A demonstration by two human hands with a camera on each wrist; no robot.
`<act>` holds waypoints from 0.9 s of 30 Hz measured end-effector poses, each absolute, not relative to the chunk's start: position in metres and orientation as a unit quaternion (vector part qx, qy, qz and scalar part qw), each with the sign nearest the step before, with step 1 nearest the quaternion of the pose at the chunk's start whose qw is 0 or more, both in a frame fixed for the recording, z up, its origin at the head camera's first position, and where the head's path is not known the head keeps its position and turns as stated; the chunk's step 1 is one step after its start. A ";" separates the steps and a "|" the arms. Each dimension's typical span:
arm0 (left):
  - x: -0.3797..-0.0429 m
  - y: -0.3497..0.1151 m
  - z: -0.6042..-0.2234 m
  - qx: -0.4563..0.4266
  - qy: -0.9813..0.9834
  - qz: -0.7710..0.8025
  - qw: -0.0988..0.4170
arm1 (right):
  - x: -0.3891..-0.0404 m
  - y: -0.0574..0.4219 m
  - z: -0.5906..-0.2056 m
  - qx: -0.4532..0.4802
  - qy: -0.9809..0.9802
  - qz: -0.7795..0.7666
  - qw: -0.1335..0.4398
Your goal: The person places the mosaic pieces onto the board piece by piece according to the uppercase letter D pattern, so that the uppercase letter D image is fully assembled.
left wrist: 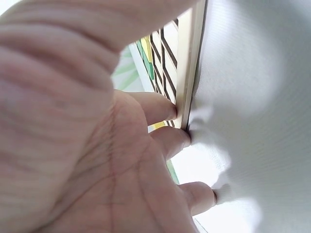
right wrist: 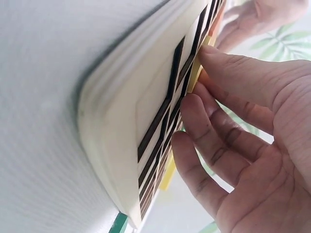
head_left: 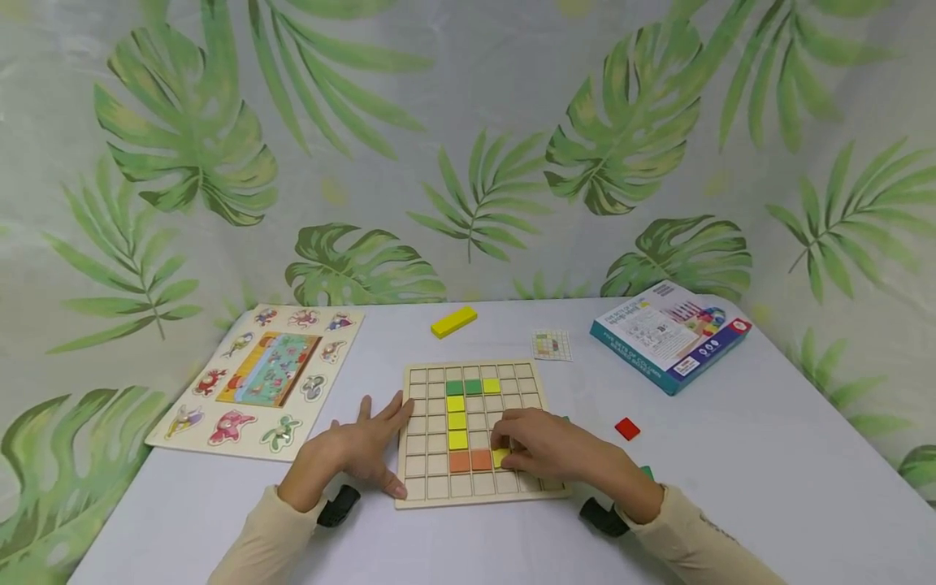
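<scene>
A wooden grid board (head_left: 415, 488) lies on the white table in the head view. Green, yellow and orange square tiles fill some of its cells, among them an orange tile (head_left: 481, 460) in a lower row. Beside that one, my right hand (head_left: 544, 443) pinches a yellow tile (head_left: 500, 458) at the board's surface. The right wrist view shows the thumb on this yellow tile (right wrist: 195, 73), fingers bent close by. My left hand (head_left: 358, 448) is spread along the board's left side, its thumb at the near corner and fingertips touching the edge.
A red tile (head_left: 627, 428) and a green tile (head_left: 647, 472), partly behind the right arm, lie to the right. Behind the board are a yellow block (head_left: 454, 322) and a pattern card (head_left: 552, 345). A box (head_left: 669, 337) stands back right, an animal puzzle board (head_left: 175, 431) left.
</scene>
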State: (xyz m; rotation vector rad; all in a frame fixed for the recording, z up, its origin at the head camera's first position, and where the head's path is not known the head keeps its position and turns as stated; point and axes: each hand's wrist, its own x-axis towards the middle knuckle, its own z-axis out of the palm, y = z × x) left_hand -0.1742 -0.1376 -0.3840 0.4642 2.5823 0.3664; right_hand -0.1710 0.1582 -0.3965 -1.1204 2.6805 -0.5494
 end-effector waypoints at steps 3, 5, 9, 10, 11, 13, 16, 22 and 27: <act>-0.174 -0.137 -0.383 0.170 0.945 0.136 0.244 | -0.169 0.159 -0.395 -0.372 0.907 -0.177 0.092; -0.174 -0.137 -0.383 0.169 0.945 0.138 0.244 | -0.168 0.160 -0.392 -0.361 0.911 -0.172 0.097; -0.174 -0.137 -0.382 0.165 0.946 0.139 0.243 | -0.165 0.169 -0.384 -0.328 0.924 -0.165 0.105; -0.174 -0.137 -0.381 0.165 0.946 0.138 0.243 | -0.164 0.173 -0.382 -0.321 0.927 -0.163 0.106; -0.174 -0.137 -0.381 0.164 0.946 0.139 0.243 | -0.163 0.178 -0.380 -0.316 0.929 -0.161 0.106; -0.175 -0.137 -0.381 0.165 0.945 0.141 0.244 | -0.160 0.191 -0.378 -0.315 0.929 -0.160 0.107; -0.175 -0.138 -0.381 0.166 0.945 0.142 0.244 | -0.157 0.214 -0.377 -0.319 0.927 -0.161 0.112; -0.175 -0.139 -0.382 0.166 0.944 0.145 0.247 | -0.150 0.253 -0.376 -0.310 0.928 -0.163 0.124; -0.174 -0.139 -0.382 0.170 0.942 0.148 0.248 | -0.145 0.278 -0.373 -0.300 0.930 -0.164 0.136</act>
